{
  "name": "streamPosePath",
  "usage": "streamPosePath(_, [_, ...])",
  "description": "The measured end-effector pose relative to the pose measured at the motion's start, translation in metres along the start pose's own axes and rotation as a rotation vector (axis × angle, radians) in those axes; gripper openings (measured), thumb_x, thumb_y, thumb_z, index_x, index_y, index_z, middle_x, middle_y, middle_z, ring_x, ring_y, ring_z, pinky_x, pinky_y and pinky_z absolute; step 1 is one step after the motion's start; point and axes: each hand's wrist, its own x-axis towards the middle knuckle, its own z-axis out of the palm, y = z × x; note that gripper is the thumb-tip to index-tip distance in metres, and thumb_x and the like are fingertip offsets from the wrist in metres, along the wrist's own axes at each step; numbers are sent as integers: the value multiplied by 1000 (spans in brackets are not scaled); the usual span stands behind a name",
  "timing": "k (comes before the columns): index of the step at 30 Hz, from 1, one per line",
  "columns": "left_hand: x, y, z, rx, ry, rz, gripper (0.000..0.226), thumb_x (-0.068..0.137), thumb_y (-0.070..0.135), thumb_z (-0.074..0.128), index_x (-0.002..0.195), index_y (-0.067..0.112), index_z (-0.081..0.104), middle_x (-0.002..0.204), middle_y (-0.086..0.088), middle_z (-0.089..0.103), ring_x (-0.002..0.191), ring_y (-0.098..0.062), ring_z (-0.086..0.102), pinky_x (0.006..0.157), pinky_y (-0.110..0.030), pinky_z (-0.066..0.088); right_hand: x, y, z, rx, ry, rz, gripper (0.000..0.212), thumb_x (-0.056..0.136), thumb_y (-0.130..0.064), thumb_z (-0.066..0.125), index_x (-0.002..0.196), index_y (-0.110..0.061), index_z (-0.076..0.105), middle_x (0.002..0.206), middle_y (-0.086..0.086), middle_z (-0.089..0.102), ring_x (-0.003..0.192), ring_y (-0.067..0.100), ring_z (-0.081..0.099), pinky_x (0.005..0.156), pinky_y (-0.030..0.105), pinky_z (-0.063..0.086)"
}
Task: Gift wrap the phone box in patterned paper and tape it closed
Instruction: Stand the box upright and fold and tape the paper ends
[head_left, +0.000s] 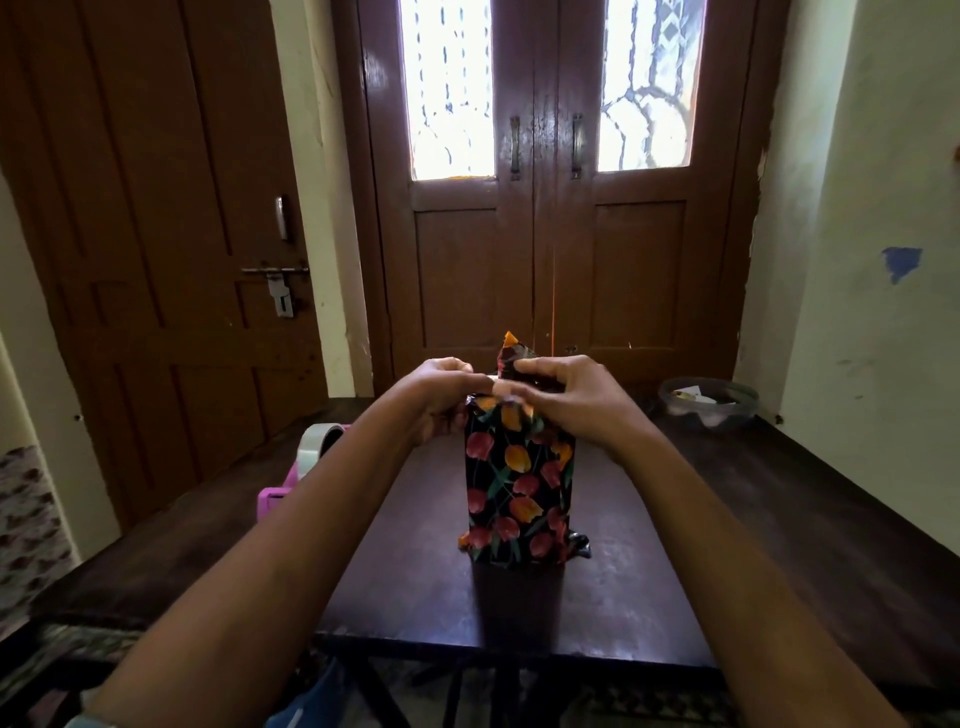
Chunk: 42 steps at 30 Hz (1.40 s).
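A slim rectangular phone box (519, 499), sheathed in glossy black wrap printed with red and orange tulips, stands on end at the centre of a dark wooden table (753, 519); the left hand (441, 397) and right hand (569, 397), fingers curled, pinch the loose paper (511, 351) at its top end, 12 o'clock; the parcel looks light and stiff, its wrap slick and easily torn, so the firm side edges seem the safest hold; a pink tape dispenser (291, 483) waits at 9 o'clock, a clear bowl (709, 405) at 2 o'clock.
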Motion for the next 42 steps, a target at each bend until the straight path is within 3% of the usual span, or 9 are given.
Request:
streamPosePath(5, [-3, 1, 0, 44, 9, 11, 20, 82, 23, 69, 78, 16, 51, 77, -2, 56, 63, -10, 53, 53, -20, 45, -3, 6, 12, -287, 21, -123, 74, 77, -52, 64, 139, -18, 41, 147, 0, 39, 135, 15, 35, 109, 34, 33])
streamPosePath(13, [-16, -12, -18, -68, 22, 58, 15, 90, 26, 59, 96, 13, 63, 83, -3, 63, 69, -10, 59, 58, -19, 52, 6, 8, 9, -506, -56, -123, 65, 83, -64, 45, 139, -32, 40, 148, -11, 36, 134, 14, 37, 99, 40, 42])
streamPosePath(18, [-29, -35, -59, 149, 199, 102, 3, 91, 16, 58, 90, 14, 61, 85, -6, 60, 68, -12, 55, 55, -19, 47, 7, 1, 5, -682, -109, -116, 62, 87, -64, 35, 142, -34, 34, 150, -14, 30, 134, 17, 35, 94, 38, 43])
streamPosePath(25, [-45, -79, -142, 587, 493, -245, 30, 92, 28, 57, 95, 0, 66, 91, -13, 62, 83, -24, 57, 69, -32, 43, 2, -4, 10, -652, -76, -113, 60, 89, -61, 36, 141, -31, 37, 150, -10, 33, 134, 17, 35, 92, 36, 41])
streamPosePath(28, [-47, -94, -143, 337, 372, -385, 35, 96, 32, 50, 90, -2, 60, 91, -17, 56, 78, -28, 54, 68, -34, 44, 0, -3, 11, -637, -57, -112, 61, 88, -62, 36, 141, -32, 36, 150, -10, 32, 136, 16, 33, 92, 35, 40])
streamPosePath(31, [-47, -96, -128, 202, 328, -452, 39, 98, 38, 42, 95, 1, 54, 109, -18, 48, 95, -33, 53, 85, -41, 43, -1, -1, 11, -623, -40, -114, 62, 87, -62, 37, 141, -32, 36, 150, -10, 32, 136, 16, 32, 93, 36, 39])
streamPosePath(36, [-44, -84, -122, 166, 339, -521, 50, 98, 42, 38, 77, 1, 56, 124, -22, 51, 111, -34, 52, 77, -41, 47, -3, 0, 13, -626, -18, -119, 62, 87, -62, 37, 141, -32, 36, 150, -10, 32, 137, 16, 31, 95, 36, 40])
streamPosePath(39, [-47, -82, -122, 86, 381, -506, 44, 97, 39, 39, 78, 3, 56, 114, -17, 51, 120, -32, 45, 78, -45, 47, -3, -1, 13, -616, -18, -108, 61, 87, -61, 38, 141, -32, 36, 150, -8, 33, 137, 17, 31, 95, 36, 39])
streamPosePath(42, [-45, -82, -126, -101, 388, -430, 38, 96, 38, 41, 90, 4, 58, 129, -15, 47, 128, -33, 38, 92, -59, 40, -1, -1, 13, -623, -24, -100, 63, 87, -63, 37, 142, -33, 35, 150, -7, 32, 137, 17, 31, 96, 37, 39])
